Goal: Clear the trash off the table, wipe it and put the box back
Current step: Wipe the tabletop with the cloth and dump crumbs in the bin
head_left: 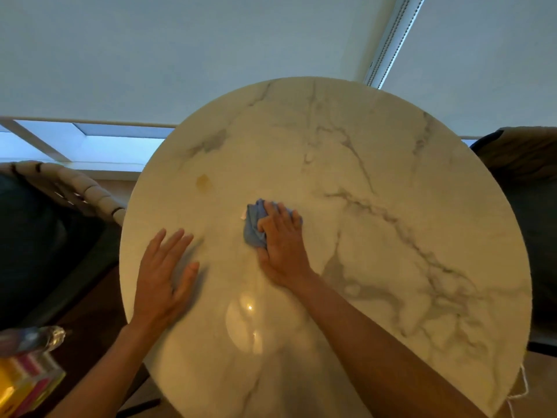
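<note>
While the pale roller blinds (211,49) fill the whole background above, I see the round marble-look table (391,236) taking up most of the view below them, grey veins running across its top. A dark chair (524,182) sits at its right edge and another dark seat with a ribbed cream backrest (75,188) at its left. At the lower left corner, off the table, I can make out a colourful box (24,384), yellow and pink, with something clear and blurred above it. My left hand (164,276) lies flat on the tabletop near the left rim, fingers spread and straight. My right hand (280,242) is near the table's middle, fingers curled down over a bunched blue cloth (253,227) and pressing it to the surface. Beyond the cloth to the left, well apart, is a small yellowish stain (204,181).
</note>
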Tool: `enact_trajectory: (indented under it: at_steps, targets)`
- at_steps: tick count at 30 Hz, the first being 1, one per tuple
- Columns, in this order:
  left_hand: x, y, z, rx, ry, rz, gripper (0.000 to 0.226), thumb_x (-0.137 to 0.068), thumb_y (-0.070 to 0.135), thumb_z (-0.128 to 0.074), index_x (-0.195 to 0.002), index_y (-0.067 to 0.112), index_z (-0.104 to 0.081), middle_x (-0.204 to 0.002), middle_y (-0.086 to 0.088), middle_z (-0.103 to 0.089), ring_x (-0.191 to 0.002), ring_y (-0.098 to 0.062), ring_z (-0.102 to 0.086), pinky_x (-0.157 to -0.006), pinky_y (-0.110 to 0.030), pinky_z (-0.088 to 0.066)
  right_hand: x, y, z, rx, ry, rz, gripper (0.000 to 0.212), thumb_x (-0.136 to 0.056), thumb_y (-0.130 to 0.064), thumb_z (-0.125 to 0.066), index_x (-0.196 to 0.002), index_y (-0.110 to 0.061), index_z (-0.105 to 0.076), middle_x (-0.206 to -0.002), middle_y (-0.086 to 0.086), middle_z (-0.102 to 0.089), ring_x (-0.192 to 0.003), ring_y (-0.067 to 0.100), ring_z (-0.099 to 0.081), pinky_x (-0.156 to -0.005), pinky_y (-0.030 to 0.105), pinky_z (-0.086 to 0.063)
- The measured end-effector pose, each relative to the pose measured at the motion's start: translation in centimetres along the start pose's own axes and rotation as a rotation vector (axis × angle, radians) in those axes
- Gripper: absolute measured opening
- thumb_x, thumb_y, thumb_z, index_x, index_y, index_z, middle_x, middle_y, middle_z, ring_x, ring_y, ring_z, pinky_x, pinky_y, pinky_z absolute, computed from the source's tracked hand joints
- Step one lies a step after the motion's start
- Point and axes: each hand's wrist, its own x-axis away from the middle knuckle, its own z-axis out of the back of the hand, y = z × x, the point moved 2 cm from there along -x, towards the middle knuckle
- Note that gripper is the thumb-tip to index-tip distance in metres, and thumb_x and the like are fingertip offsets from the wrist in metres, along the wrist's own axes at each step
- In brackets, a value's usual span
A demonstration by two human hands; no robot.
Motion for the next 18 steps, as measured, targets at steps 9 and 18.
enact_trajectory:
  at_steps: [9, 18]
  targets:
    - [3.9, -1.0, 0.5, 0.090, 0.111, 0.061, 0.052, -0.098, 0.051, -0.031, -0.136, 0.020, -0.047, -0.145, 0.001, -0.042, -0.144, -0.015, -0.022, -0.113, -0.053, -0.024, -5.4, -4.2, 2.1, -0.609, 0.042, -0.141, 0.023, -0.074, -0.009, -0.047, -0.094, -0.020, -0.042, -0.082, -0.006, -0.054, -0.065, 0.002, -0.047, -0.061, 0.020, -0.039]
    - [3.2, -1.0, 0.5, 0.133, 0.146, 0.118, 0.051, -0.099, 0.052, -0.029, -0.138, 0.022, -0.043, -0.145, 0.010, -0.038, -0.145, -0.016, -0.020, -0.117, -0.018, -0.012, -21.1, 3.2, -0.2, -0.031, 0.132, -0.377, 0.047, -0.083, -0.014, -0.041, -0.128, -0.025, -0.044, -0.126, 0.005, -0.052, -0.119, 0.031, -0.046, -0.095, 0.051, -0.038]
